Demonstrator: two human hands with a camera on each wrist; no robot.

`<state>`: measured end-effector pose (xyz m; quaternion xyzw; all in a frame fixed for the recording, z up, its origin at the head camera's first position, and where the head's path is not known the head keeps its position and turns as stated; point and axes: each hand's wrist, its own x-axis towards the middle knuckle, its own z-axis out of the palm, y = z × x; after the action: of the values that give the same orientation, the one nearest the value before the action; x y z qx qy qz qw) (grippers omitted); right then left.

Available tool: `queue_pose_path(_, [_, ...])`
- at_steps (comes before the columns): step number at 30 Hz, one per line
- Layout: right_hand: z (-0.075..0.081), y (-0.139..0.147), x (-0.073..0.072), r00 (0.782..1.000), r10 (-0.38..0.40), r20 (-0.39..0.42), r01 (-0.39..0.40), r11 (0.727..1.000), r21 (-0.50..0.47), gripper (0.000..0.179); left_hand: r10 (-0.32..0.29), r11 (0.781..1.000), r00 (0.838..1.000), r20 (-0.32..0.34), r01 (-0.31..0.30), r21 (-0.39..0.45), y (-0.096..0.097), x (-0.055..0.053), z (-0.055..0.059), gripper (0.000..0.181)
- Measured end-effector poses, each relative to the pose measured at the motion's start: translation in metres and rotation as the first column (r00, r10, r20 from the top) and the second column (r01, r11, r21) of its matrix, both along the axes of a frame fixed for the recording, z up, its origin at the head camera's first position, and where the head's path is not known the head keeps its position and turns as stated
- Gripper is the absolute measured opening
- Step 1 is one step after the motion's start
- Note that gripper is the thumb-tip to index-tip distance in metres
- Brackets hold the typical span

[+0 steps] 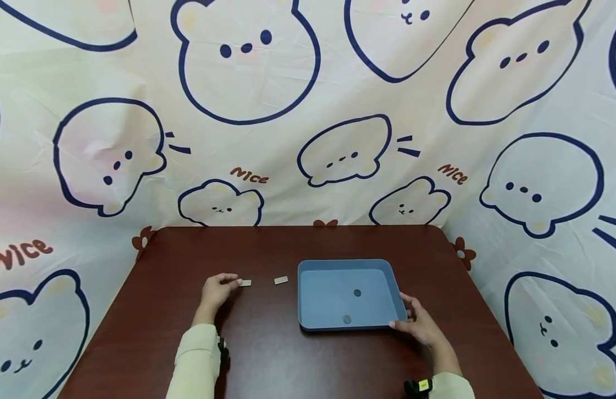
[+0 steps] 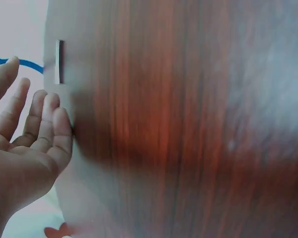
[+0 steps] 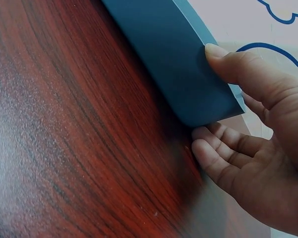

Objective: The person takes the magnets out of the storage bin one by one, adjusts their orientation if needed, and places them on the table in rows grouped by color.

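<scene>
Two small pale rectangular tiles lie on the table, a left one (image 1: 245, 283) and a right one (image 1: 280, 280). My left hand (image 1: 220, 290) is stretched toward the left tile, its fingertips right at that tile's edge in the head view. The left wrist view shows this hand's thumb apart from loosely bent fingers (image 2: 62, 130), with one tile (image 2: 58, 62) just beyond them. My right hand (image 1: 421, 321) grips the blue tray (image 1: 332, 324) at its near right corner, thumb on the rim and fingertips under the corner. Two small dark, coin-like discs, one farther back (image 1: 357, 292) and one nearer (image 1: 347, 319), lie in the tray.
The dark reddish-brown wooden table (image 1: 268, 360) reaches back to a cream cloth wall (image 1: 283, 205) printed with bear outlines. The same cloth hangs along both sides. The tray stands right of the tiles.
</scene>
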<state>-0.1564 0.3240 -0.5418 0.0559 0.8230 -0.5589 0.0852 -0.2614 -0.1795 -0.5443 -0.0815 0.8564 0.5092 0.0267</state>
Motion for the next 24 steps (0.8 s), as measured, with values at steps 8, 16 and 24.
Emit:
queue_pose_path(8, [0.0,0.001,0.001,1.0,0.004,-0.006,-0.004,1.0,0.03,0.087,-0.032,0.997,0.999,-0.033,0.034,0.064,0.015,0.014,0.005,0.039])
queue_pose_path(16, [0.001,0.001,-0.001,1.0,0.016,0.006,-0.016,0.998,0.066,0.087,-0.071,0.985,0.994,-0.077,0.082,0.149,0.041,0.029,0.013,0.041])
queue_pose_path(24, [0.005,-0.001,0.001,1.0,0.013,0.005,-0.013,0.996,0.093,0.087,-0.092,0.961,0.991,-0.101,0.115,0.252,0.066,0.04,0.023,0.04])
